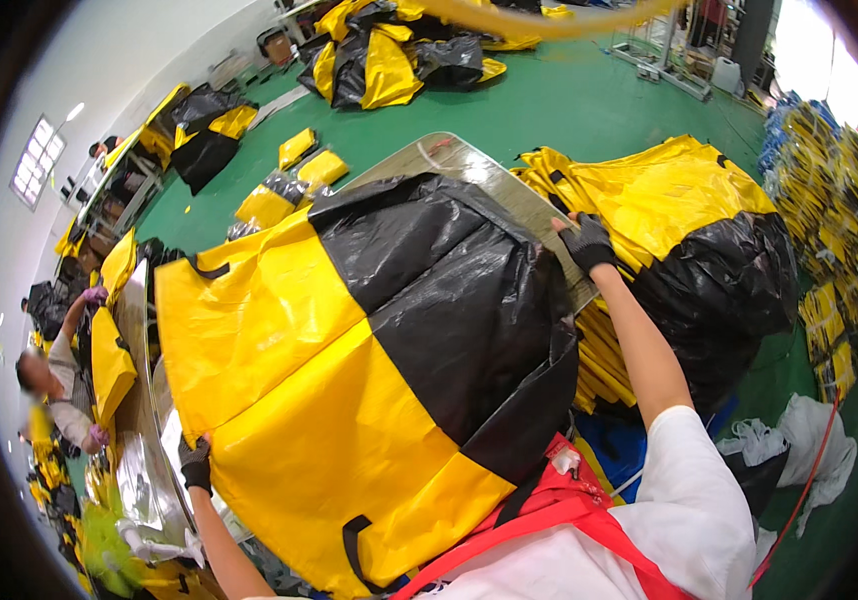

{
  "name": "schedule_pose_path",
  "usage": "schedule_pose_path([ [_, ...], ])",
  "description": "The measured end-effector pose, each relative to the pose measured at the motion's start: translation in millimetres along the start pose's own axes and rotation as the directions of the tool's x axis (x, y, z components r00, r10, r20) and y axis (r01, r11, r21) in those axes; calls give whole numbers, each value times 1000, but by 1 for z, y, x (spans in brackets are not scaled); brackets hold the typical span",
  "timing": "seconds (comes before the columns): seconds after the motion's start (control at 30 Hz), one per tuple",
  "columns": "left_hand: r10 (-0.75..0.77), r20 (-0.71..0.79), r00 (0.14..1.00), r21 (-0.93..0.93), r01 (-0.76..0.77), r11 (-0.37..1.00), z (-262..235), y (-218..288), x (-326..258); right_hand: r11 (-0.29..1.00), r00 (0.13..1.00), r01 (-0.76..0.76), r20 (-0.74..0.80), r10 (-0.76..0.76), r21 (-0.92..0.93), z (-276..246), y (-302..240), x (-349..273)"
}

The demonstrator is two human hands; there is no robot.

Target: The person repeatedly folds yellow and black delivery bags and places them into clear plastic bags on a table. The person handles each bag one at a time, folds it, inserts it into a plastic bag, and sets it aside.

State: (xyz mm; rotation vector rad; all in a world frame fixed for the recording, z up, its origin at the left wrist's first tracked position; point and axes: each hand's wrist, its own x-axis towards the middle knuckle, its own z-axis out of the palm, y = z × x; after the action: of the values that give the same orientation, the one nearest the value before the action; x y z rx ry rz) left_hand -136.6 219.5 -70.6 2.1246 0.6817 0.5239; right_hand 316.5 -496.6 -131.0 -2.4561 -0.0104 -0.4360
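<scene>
A large yellow-and-black plastic sheet bag [319, 390] with black strap loops is spread before me over the worktable [454, 160], its near edge against my body. My left hand [196, 465], in a black fingerless glove, is closed on the bag's left edge. My right hand [587, 243], gloved alike, is beyond the bag's right side, between it and a thick stack of similar bags [684, 200]. Its fingers are stretched out and apart near the stack's left edge; I see nothing held in them.
At left, a person in purple gloves [97, 436] handles yellow material [112, 370]. Folded yellow packs [321, 167] sit past the table, and bag heaps [389, 70] lie on the green floor [549, 95]. Strapped bundles [829, 230] rise at right, near a white plastic sack [817, 445].
</scene>
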Motion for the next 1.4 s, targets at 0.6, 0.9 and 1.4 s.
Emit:
schedule_pose_path([
  [0.6,217,-270,938,678,25,735,134,52,-27,792,913,347,373,-164,-502,-25,-34,-22],
  [0.9,536,624,569,195,-777,598,311,227,-73,643,665,742,333,-668,-192,50,-219,98],
  [1.4,429,505,749,466,-655,596,352,190,-12,657,466,644,479,-744,393,-92,-168,-109],
])
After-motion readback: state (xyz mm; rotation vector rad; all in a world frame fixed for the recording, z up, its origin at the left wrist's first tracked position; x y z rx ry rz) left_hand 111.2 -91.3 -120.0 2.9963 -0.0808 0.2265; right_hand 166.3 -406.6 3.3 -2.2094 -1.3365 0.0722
